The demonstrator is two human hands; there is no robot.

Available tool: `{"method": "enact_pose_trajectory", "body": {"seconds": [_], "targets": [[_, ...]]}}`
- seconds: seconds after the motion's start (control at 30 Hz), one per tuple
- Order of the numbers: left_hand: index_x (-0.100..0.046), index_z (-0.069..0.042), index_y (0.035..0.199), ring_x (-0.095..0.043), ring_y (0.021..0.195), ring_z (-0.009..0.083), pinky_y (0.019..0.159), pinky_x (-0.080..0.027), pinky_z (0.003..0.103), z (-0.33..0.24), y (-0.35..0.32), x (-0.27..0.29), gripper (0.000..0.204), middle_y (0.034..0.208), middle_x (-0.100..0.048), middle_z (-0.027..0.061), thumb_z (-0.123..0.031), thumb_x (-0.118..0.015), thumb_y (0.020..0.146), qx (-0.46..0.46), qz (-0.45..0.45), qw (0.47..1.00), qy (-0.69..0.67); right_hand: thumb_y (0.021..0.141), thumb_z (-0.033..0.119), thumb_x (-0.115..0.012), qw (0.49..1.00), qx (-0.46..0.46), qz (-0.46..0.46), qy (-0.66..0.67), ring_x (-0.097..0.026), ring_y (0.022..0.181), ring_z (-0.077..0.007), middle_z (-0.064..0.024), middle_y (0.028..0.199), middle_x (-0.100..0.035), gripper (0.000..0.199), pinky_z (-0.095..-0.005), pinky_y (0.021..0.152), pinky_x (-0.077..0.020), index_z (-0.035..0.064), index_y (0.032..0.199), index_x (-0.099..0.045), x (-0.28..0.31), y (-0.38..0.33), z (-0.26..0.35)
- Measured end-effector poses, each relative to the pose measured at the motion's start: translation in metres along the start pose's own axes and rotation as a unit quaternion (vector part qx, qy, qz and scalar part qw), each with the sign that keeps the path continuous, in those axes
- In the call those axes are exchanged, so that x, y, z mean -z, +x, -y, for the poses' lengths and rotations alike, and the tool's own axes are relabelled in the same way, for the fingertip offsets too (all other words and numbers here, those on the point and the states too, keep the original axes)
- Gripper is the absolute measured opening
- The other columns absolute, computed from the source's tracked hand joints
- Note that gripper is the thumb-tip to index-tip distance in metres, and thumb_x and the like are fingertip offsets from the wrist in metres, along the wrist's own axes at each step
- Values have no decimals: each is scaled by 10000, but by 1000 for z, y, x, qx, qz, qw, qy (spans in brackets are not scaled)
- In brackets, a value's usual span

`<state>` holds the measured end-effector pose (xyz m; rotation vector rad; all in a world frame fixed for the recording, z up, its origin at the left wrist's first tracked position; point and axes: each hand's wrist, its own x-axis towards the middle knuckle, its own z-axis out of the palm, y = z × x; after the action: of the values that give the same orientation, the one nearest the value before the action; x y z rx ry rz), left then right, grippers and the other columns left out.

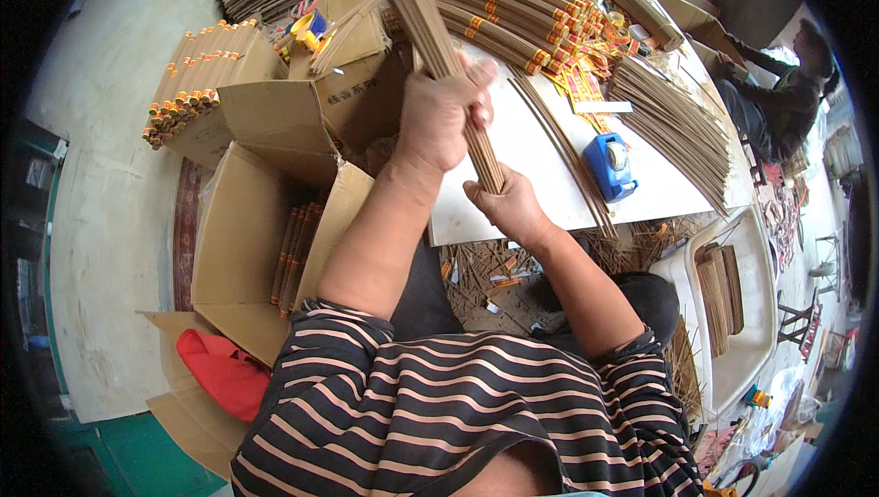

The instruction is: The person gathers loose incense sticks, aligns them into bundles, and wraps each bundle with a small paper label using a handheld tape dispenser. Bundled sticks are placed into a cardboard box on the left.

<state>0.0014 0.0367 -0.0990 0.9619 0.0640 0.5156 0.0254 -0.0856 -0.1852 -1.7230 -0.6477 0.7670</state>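
A long bundle of brown incense sticks (417, 16) slants upward in front of me, its lower end toward my right. My left hand (444, 117) is closed around the middle of the bundle. At the lower end, my right hand (511, 208) grips the same sticks, thumb along the side. Beneath them is a white tabletop (467, 208). A few loose incense sticks (563, 153) lie on it to the right of my hands, beside a blue tape dispenser (611, 167). A wide spread of loose sticks (678, 131) lies farther right.
Banded incense bundles (513, 7) are piled at the table's far side near red-and-yellow labels (581, 85). An open cardboard box (261, 167) with several bundles stands left. More bundles (206, 66) are stacked beyond it. A white tub (746, 350) sits right; a person (797, 85) sits beyond.
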Motion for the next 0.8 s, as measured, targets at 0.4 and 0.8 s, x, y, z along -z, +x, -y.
{"method": "enact_pose_trajectory", "body": {"seconds": [0.4, 0.8], "targets": [[-488, -75, 677, -384, 349, 59, 335, -310, 202, 9, -52, -28, 222, 463, -426, -21, -129, -649, 821, 91, 21, 993, 76, 785, 192, -663, 990, 47, 128, 47, -535, 800, -119, -66, 859, -586, 317, -277, 738, -454, -18, 995, -553, 12, -52, 21], [-554, -28, 793, -447, 425, 86, 409, -359, 228, 23, -102, -43, 161, 539, -484, 6, -136, -668, 755, 230, 161, 896, 343, 822, 273, -641, 909, 188, -28, 370, -529, 573, -153, -49, 653, -497, 324, -293, 558, -469, 33, 921, -448, 44, -72, 77]]}}
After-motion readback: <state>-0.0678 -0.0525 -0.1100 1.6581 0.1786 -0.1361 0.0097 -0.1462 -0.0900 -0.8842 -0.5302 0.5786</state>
